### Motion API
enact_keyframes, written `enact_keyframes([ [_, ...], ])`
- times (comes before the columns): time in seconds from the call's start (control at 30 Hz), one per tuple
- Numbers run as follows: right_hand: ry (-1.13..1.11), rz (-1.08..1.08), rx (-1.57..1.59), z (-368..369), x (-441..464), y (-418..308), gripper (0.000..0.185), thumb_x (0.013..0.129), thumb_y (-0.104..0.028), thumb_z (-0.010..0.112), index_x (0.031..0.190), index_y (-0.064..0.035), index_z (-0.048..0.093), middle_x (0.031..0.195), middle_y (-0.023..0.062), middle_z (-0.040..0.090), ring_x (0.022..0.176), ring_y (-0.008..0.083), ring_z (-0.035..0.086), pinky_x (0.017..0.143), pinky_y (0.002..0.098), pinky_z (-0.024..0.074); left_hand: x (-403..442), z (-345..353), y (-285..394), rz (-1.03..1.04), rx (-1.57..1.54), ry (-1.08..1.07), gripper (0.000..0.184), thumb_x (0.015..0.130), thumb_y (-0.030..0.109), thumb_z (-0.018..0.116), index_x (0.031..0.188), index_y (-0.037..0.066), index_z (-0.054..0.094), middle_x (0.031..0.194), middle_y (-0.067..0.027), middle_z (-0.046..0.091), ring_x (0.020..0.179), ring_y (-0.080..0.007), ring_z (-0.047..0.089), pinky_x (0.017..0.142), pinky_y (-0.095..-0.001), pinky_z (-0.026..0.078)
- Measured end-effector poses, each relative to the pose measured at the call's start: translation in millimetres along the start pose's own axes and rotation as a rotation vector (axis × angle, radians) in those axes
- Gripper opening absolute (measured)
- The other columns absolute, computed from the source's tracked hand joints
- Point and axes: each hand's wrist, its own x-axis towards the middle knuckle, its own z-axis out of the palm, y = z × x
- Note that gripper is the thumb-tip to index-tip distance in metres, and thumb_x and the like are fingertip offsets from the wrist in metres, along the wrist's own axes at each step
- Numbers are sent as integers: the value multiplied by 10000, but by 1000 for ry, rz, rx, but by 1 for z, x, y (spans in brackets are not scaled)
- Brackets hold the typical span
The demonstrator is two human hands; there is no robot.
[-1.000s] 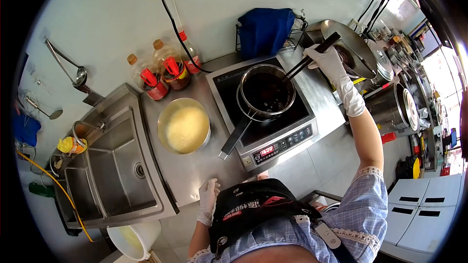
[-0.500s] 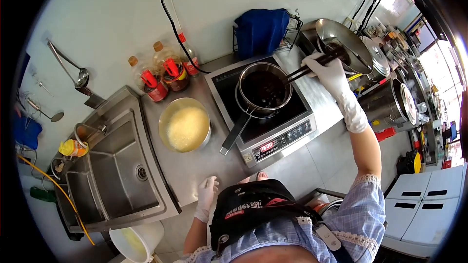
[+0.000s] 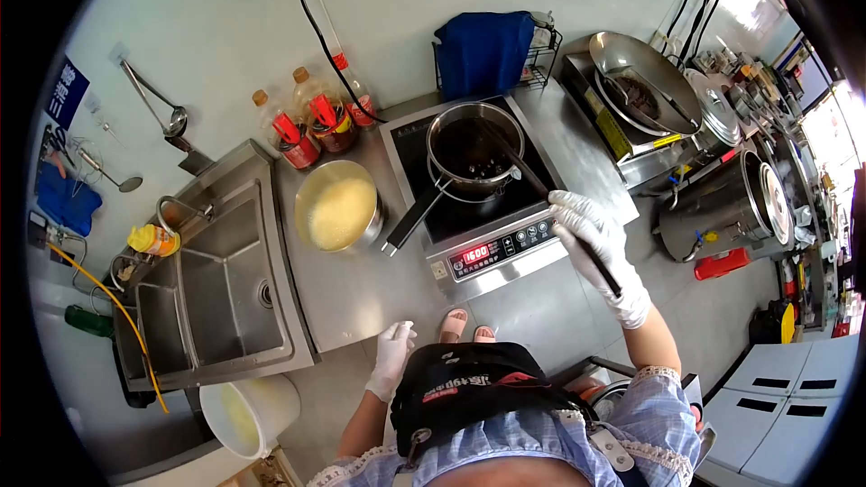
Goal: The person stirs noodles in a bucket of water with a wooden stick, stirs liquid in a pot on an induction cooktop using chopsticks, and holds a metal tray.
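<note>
My right hand (image 3: 600, 257), in a white glove, grips a pair of dark chopsticks (image 3: 523, 164) in front of the induction cooker (image 3: 537, 206). Their far ends reach down into a saucepan (image 3: 475, 188) of dark liquid with some bubbles. The pan stands on the cooker, its black handle (image 3: 417, 216) pointing toward the front left, and the red display reads 1600. Also gloved, my left hand (image 3: 393, 356) hangs by the counter's front edge with its fingers curled and nothing visible in them. Behind it on the counter sits a metal bowl (image 3: 372, 233) of frothy yellow liquid (image 3: 343, 214).
Bottles with red labels (image 3: 296, 146) line the wall. To the left is a double sink (image 3: 225, 284), with a white bucket (image 3: 287, 410) below. A wok (image 3: 672, 72) rests on a burner at the right, near a tall steel pot (image 3: 713, 207). Blue cloth (image 3: 484, 54) covers a rack.
My right hand has come from beside the wok toward me, to the cooker's front right corner. The chopsticks now slant into the pan from the front. My left hand stays low by the counter.
</note>
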Motion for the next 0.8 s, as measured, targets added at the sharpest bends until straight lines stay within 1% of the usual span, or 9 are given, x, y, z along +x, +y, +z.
enact_keyframes([
  [0.13,-22,-43,50,18,-40,3,344,645,38,660,977,-5,582,1041,175,562,967,305,556,827,345,456,-14,4,-18,52,69,45,217,841,209,498,914,22,578,715,-22,577,562,-62,463,518,-202,378],
  [0.17,-21,-54,42,25,-48,3,308,626,83,616,926,14,598,993,183,581,923,322,577,800,348,468,-17,3,-24,56,71,55,217,841,209,498,914,22,578,715,-22,577,562,-62,463,518,-202,378],
  [0.23,-178,140,245,46,-86,18,302,785,-36,570,1080,9,526,1159,171,491,1125,278,442,953,331,354,-24,3,-38,78,55,90,218,839,207,498,913,20,581,717,-35,589,545,-69,478,503,-206,385],
  [0.27,-262,85,232,51,-95,25,295,836,-94,526,1111,12,506,1194,159,467,1163,260,401,981,310,314,-27,3,-44,87,59,107,214,836,202,499,912,20,583,715,-47,596,513,-77,485,480,-213,388],
  [0.3,-329,203,299,56,-103,27,308,837,-111,528,1119,9,501,1202,156,462,1157,264,408,978,307,316,-31,2,-50,89,61,113,214,836,202,499,912,20,583,715,-47,596,513,-77,485,480,-213,388],
  [0.47,-200,116,285,56,-110,29,304,826,-90,533,1117,-6,507,1198,165,462,1155,279,410,978,316,320,-42,0,-68,49,27,149,191,832,186,503,899,28,587,707,-45,596,488,-85,486,465,-219,390],
  [0.63,-285,57,165,60,-114,28,344,772,-33,568,1113,-58,528,1177,169,470,1133,309,427,963,341,346,-44,5,-69,36,-3,144,177,833,183,505,882,33,585,696,-39,590,484,-78,478,461,-216,387],
  [0.7,-127,15,186,62,-117,28,373,745,-5,583,1110,-56,529,1176,168,470,1131,311,429,959,343,351,-42,4,-66,40,9,142,176,834,186,505,877,34,585,692,-36,587,485,-75,475,460,-214,385],
  [0.8,-180,-6,138,56,-113,27,386,726,8,595,1103,-49,532,1178,168,468,1129,309,432,953,337,357,-41,4,-62,41,50,94,211,867,184,463,936,22,582,731,-41,602,531,-73,500,479,-199,393],
])
